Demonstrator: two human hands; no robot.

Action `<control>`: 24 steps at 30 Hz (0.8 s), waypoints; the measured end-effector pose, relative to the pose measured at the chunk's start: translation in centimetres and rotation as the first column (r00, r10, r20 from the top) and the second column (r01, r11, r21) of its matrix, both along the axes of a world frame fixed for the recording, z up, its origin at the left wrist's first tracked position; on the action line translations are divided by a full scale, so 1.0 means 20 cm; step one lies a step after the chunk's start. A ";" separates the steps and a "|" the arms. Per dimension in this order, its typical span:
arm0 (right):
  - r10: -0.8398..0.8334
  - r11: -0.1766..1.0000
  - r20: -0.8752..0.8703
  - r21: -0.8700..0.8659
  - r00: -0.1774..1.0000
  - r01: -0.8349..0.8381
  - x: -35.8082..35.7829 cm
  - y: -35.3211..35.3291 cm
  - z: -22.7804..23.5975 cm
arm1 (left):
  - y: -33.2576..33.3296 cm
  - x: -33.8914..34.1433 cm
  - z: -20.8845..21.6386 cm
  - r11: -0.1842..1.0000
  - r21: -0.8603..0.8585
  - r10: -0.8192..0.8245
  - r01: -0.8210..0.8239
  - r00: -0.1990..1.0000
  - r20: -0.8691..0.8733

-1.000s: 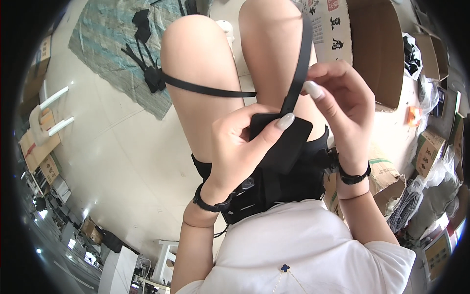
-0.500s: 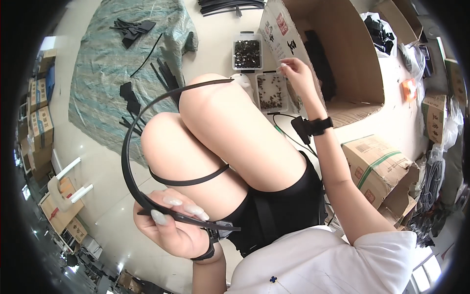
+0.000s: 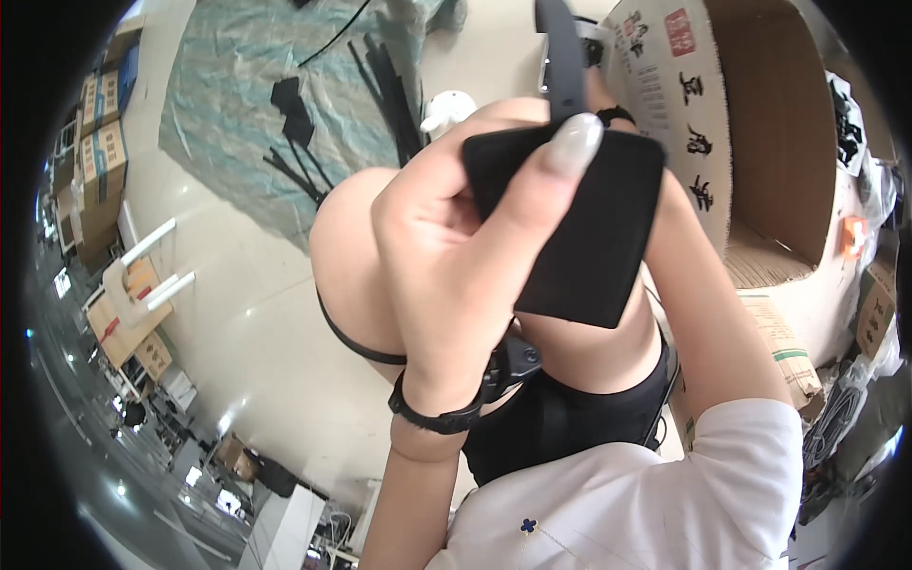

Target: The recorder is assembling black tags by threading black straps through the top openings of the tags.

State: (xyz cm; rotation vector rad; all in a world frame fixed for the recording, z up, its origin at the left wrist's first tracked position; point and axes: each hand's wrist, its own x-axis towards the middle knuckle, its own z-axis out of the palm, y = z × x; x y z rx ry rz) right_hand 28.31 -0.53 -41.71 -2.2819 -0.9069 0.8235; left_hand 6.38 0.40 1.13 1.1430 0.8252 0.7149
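Observation:
My left hand [image 3: 456,237] is raised close in front of me. Its thumb presses on a flat black rectangular piece [image 3: 594,242], and the other fingers are behind or beneath it. A black strap [image 3: 564,71] with small holes runs up past the piece's top edge. My right arm stretches forward behind the black piece, so only part of my right hand [image 3: 596,90] shows beyond it, near a small container [image 3: 591,49]; its fingers are hidden. A thin black band [image 3: 356,344] lies across my left thigh.
Black strips [image 3: 385,90] and black flat pieces [image 3: 293,112] lie on a green-striped woven sheet [image 3: 218,114] on the floor. A white object [image 3: 448,109] sits beyond my knees. An open cardboard box [image 3: 774,142] stands at the right, with another carton [image 3: 779,351] nearer me.
My left hand has moved up and right, bringing the flat black piece in front of the view. My right hand is now mostly hidden behind it. The view has shifted.

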 end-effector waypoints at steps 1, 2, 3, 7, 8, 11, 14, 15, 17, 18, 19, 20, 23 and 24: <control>0.057 0.976 0.247 -0.219 0.967 -0.001 0.02 0.04 -0.07 | -0.01 0.02 -0.01 1.000 0.013 -0.017 0.017 1.000 0.023; 0.083 0.972 0.253 -0.236 0.964 -0.022 0.06 0.05 -0.08 | 0.00 0.02 -0.03 0.998 0.055 -0.022 0.019 0.999 0.040; 0.093 0.970 0.318 -0.241 0.944 -0.015 0.04 0.05 -0.10 | 0.00 0.02 -0.04 0.995 0.098 -0.029 0.023 0.998 0.060; 0.095 0.969 0.317 -0.245 0.944 -0.015 0.14 -0.04 -0.11 | -0.01 0.04 -0.07 1.000 0.007 -0.005 0.004 0.997 0.079; 0.055 0.980 0.314 -0.200 0.948 0.010 0.08 0.00 -0.06 | 0.00 0.03 -0.06 1.000 0.017 0.006 -0.007 0.998 0.066; 0.031 0.990 0.332 -0.139 0.943 0.016 -0.03 0.06 0.11 | 0.02 -0.01 -0.04 0.991 0.134 0.022 -0.028 0.998 0.051; 0.000 0.998 0.418 -0.056 0.909 0.026 0.03 -0.03 0.23 | 0.01 0.01 -0.01 1.000 0.021 -0.006 0.006 0.999 0.039; -0.045 0.999 0.458 0.030 0.888 0.035 0.10 -0.05 0.27 | 0.00 0.02 -0.01 1.000 0.011 -0.020 0.019 0.999 0.027; -0.067 0.990 0.509 0.142 0.858 -0.007 0.14 -0.10 0.36 | -0.02 0.04 -0.02 1.000 0.005 -0.026 0.026 0.999 0.031; -0.167 0.968 0.302 0.230 0.939 0.098 0.06 -0.08 0.44 | -0.02 0.02 -0.04 0.999 -0.025 -0.023 0.024 0.999 0.024; -0.245 0.934 0.074 0.286 0.967 0.215 0.00 -0.07 0.54 | -0.01 -0.01 -0.05 0.998 -0.056 -0.020 0.021 1.000 0.019; -0.284 0.907 -0.013 0.319 0.959 0.273 -0.02 -0.08 0.62 | -0.02 -0.01 -0.05 0.997 -0.076 -0.021 0.023 0.999 0.029; -0.241 0.870 -0.261 0.369 0.935 0.327 -0.18 -0.10 1.05 | 0.01 -0.09 -0.07 0.999 -0.033 -0.004 0.004 1.000 -0.016; -0.239 0.913 -0.072 0.323 0.968 0.250 -0.14 -0.16 1.29 | -0.01 -0.05 -0.06 0.999 -0.033 -0.035 0.037 0.998 0.047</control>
